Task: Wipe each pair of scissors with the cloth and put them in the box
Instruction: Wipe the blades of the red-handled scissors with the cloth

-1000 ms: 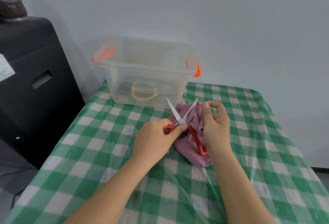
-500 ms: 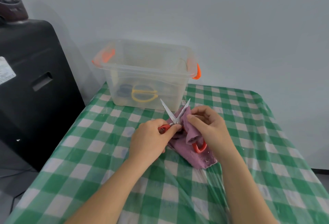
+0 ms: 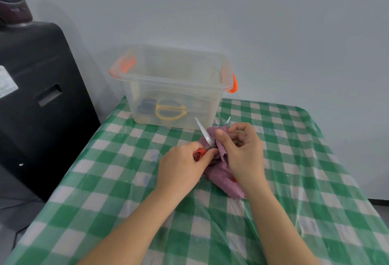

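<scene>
My left hand (image 3: 181, 166) grips the red handle of a pair of scissors (image 3: 203, 136) with its blades spread apart. My right hand (image 3: 242, 149) pinches the purple cloth (image 3: 221, 172) around the right blade, whose tip pokes out above the fingers. The left blade is bare. The cloth's lower part lies on the table and covers the other handle. Behind the hands stands a clear plastic box (image 3: 174, 88) with orange latches, holding yellow-handled scissors (image 3: 170, 112) and a dark blue-handled pair (image 3: 147, 106).
The table wears a green and white checked cloth (image 3: 105, 180) under clear plastic. A black cabinet (image 3: 37, 96) stands close to the table's left side. A grey wall runs right behind the box.
My right hand slid the cloth up along the right blade, so only that blade's tip shows now. The red handle loop under my right hand is covered.
</scene>
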